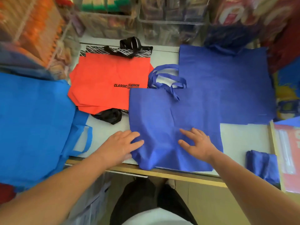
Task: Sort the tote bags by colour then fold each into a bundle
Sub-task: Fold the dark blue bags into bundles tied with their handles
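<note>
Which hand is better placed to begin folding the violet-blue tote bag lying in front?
Probably the left hand: its fingers lie on the left edge of the violet-blue tote bag, ready to lift it over. The right hand rests spread mid-panel, better suited to pin the fabric.

Illumination: bright, even, diffuse; only faint shadows beneath the fingers (186,132). Sharpest zone: the blue tote bag (170,114) around the fingers. Far beyond the fingertips, shelf goods (113,17) smear with blur. Wide-angle distortion bows the frame edges

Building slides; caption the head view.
The left hand and right hand press on an indigo tote bag beside orange tote bags.
</note>
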{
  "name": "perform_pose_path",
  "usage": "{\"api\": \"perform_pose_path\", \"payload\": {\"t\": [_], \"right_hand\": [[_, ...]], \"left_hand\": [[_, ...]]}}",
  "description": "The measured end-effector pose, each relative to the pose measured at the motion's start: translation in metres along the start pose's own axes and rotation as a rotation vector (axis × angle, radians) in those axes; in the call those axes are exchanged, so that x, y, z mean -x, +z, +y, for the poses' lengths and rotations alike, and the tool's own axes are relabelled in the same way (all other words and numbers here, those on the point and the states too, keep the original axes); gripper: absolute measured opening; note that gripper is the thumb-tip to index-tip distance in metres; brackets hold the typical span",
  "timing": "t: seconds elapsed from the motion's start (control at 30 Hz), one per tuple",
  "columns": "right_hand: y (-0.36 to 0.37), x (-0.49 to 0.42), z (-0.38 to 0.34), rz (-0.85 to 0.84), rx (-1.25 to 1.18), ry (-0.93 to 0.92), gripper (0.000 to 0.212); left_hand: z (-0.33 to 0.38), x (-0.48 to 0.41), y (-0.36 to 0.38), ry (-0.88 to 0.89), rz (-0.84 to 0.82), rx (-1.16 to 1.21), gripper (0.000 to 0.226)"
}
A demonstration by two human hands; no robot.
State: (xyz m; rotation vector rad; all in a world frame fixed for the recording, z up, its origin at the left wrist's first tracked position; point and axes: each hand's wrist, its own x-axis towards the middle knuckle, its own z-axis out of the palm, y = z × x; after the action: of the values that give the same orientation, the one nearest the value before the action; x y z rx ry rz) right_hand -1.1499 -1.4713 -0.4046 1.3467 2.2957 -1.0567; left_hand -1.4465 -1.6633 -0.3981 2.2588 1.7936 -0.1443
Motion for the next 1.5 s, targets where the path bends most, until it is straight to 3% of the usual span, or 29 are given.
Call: {"api": "perform_pose_path", "payload": {"t": [0.1,0.2,0.33,0.4,0.47,0.57,0.6,0.67,0.77,0.9,1.0,1.07,1.2,1.3,1.43,1.5], "right_hand": [[0.001,0.015,0.004,-0.080,0.015,0.015,0.059],[-0.004,0.029,0.009,-0.182,-0.013,0.016,0.067],[-0.028,0.048,0.007,-0.289,-0.110,0.000,0.094],[-0.043,0.061,0.001,-0.412,-0.095,-0.038,0.097],[-0.051,0.070,-0.002,-0.511,0.038,-0.046,0.080],[-0.057,0.065,0.012,-0.367,0.118,-0.035,0.041],[-0.062,0.063,0.014,-0.317,0.102,-0.020,0.039],[-0.077,0.058,0.013,-0.292,0.093,0.033,0.056],[-0.096,0.047,0.008,-0.314,0.185,0.091,0.067],[-0.107,0.025,0.008,-0.316,0.288,0.144,0.041],[-0.103,0.008,0.006,-0.316,0.268,0.149,0.044],[-0.101,-0.005,0.002,-0.295,0.239,0.142,0.046],[-0.110,-0.030,0.005,-0.024,0.168,0.158,0.052],[-0.112,-0.045,0.023,0.126,0.082,0.173,0.053],[-0.086,-0.059,0.052,0.327,0.113,-0.073,0.028],[-0.074,-0.067,0.056,0.416,0.200,-0.128,0.022]], "left_hand": [[0.031,0.000,0.000,0.073,0.112,0.024,0.044],[0.051,0.002,-0.006,0.003,0.146,0.199,0.034],[0.059,0.008,-0.037,-0.379,-0.097,0.595,0.032],[0.055,0.009,-0.044,-0.574,-0.087,0.942,0.029],[0.053,0.006,-0.053,-0.733,0.115,1.289,0.030],[0.056,0.000,-0.063,-0.851,0.255,1.422,0.033],[0.057,-0.002,-0.066,-0.873,0.244,1.411,0.038],[0.057,-0.002,-0.062,-0.904,0.213,1.333,0.058],[0.052,0.002,-0.045,-0.792,0.174,1.301,0.079],[0.048,0.001,-0.041,-0.717,0.170,1.336,0.058],[0.038,-0.010,-0.032,-0.737,0.106,1.299,0.027],[0.030,-0.022,-0.022,-0.757,0.020,1.087,0.013],[0.009,-0.046,-0.012,-0.872,-0.038,0.826,0.040],[-0.003,-0.057,0.002,-0.906,-0.004,0.849,0.029],[0.001,-0.062,0.011,-0.895,0.115,0.791,0.021],[0.008,-0.062,0.008,-0.888,0.191,0.593,0.042]]}}
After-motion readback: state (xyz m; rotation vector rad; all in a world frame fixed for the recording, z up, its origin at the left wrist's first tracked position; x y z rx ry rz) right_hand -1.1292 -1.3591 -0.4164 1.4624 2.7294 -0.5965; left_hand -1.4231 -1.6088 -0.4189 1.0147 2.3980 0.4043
